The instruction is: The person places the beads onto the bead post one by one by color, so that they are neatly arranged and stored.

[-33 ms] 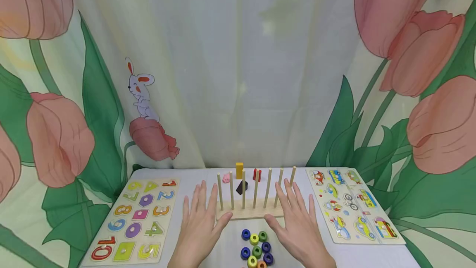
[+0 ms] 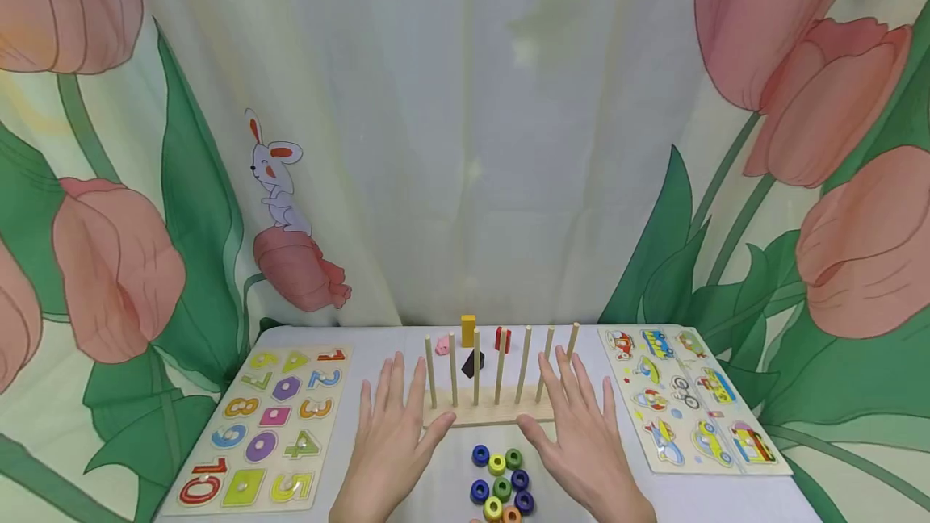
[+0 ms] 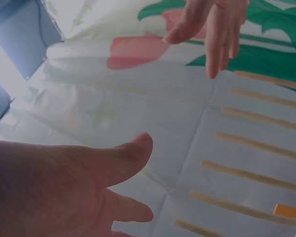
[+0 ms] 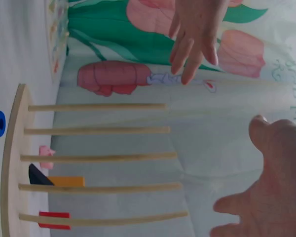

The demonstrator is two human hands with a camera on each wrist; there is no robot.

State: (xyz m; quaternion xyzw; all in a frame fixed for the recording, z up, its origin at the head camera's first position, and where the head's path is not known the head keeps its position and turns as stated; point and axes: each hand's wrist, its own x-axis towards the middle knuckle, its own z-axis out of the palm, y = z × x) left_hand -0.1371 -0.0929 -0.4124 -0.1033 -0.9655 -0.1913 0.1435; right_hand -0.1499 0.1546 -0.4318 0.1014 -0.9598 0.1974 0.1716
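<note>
Both hands are held palm down with straight, spread fingers, and neither holds anything. My left hand (image 2: 392, 446) is just left of a wooden peg stand (image 2: 501, 412), and my right hand (image 2: 587, 450) is at the stand's right end, overlapping it in the head view. The stand carries several thin upright dowels (image 4: 98, 158). Between the hands, in front of the stand, lie several small rings: blue (image 2: 480, 455), yellow (image 2: 496, 465), green (image 2: 513, 458) and orange (image 2: 512, 515). In the wrist views the hands appear raised beside the dowels.
Behind the stand are a yellow block (image 2: 468, 331), a pink pig figure (image 2: 442, 346), a dark faceted piece (image 2: 471, 365) and a red block (image 2: 503, 339). A number puzzle board (image 2: 254, 431) lies left, a vehicle puzzle board (image 2: 690, 410) right. A printed curtain (image 2: 436, 144) hangs behind the table.
</note>
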